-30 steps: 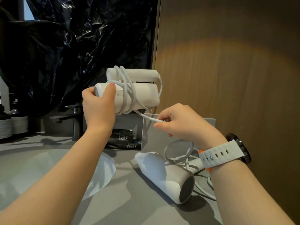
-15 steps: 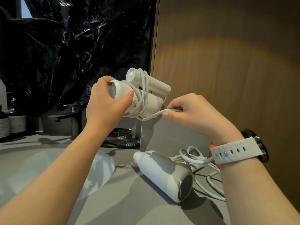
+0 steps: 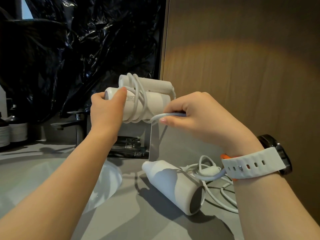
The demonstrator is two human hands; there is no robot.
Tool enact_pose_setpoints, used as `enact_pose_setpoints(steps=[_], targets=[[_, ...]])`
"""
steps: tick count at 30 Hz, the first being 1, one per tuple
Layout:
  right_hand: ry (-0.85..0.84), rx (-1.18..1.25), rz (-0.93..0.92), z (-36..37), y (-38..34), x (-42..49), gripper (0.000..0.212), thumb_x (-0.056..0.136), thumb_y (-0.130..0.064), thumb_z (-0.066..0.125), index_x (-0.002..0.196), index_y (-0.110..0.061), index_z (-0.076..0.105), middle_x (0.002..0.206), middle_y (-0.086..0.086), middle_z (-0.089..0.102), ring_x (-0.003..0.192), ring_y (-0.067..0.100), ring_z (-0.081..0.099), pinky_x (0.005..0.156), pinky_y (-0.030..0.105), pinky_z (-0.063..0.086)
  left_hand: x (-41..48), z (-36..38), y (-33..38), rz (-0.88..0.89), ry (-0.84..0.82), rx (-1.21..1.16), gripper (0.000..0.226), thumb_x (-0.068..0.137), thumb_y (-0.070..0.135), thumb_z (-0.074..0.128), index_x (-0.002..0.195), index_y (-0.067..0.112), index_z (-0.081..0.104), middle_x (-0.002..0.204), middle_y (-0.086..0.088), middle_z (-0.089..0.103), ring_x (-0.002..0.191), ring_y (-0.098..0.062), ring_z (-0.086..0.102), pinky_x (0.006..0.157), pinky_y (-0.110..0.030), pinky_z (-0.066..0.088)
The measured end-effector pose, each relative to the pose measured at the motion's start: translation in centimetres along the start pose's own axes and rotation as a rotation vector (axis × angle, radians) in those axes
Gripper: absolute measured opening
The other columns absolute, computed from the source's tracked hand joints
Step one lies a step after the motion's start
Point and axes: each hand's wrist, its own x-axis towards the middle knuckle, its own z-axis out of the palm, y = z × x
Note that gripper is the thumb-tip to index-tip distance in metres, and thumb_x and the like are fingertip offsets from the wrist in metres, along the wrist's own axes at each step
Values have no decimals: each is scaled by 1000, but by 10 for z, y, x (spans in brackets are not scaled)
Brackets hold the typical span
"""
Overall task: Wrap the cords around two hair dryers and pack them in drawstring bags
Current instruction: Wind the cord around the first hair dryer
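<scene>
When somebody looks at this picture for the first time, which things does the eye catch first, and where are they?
At centre, the left hand grips a cord-wrapped white hair dryer, and the right hand pinches the free cord beside it. Below, a second hair dryer lies on the grey counter with loose cord at its right.

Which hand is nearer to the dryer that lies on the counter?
Right. The right hand is above the counter dryer, pinching the cord of the held dryer. The left hand is equally high but farther left, gripping the held dryer's end.
</scene>
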Motion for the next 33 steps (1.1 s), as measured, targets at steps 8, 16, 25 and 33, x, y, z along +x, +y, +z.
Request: enact_pose_setpoints(steps=[8, 16, 25, 33], targets=[[35, 11, -40, -1, -6, 1, 25, 88, -28, 58, 80, -8, 69, 57, -1, 52, 56, 11, 40, 53, 21, 30, 0, -6, 6, -8, -49, 22, 54, 64, 54, 57, 102, 15, 57, 102, -2, 63, 96, -24, 61, 76, -41, 51], [270, -30, -25, 0, 9, 0, 25, 89, -36, 58, 87, -15, 70, 72, 2, 65, 69, 20, 57, 62, 45, 49, -7, -4, 11, 138, -218, 127, 48, 66, 50, 56, 108, 28, 51, 104, 8, 57, 96, -13, 56, 81, -32, 49], [431, 90, 102, -6, 15, -3, 49, 57, -61, 63, 72, -14, 67, 63, -7, 60, 64, 16, 56, 58, 43, 52, -4, -14, 16, 162, -457, 75, 33, 64, 40, 60, 95, 28, 62, 90, 3, 63, 81, -14, 58, 69, -26, 44], [216, 163, 102, -7, 19, -5, 31, 55, -45, 76, 64, -18, 63, 57, -10, 57, 57, 2, 48, 52, 14, 37, -1, -23, 18, 201, -647, 139, 37, 46, 45, 60, 78, 30, 70, 71, 5, 64, 70, -17, 58, 64, -29, 46]])
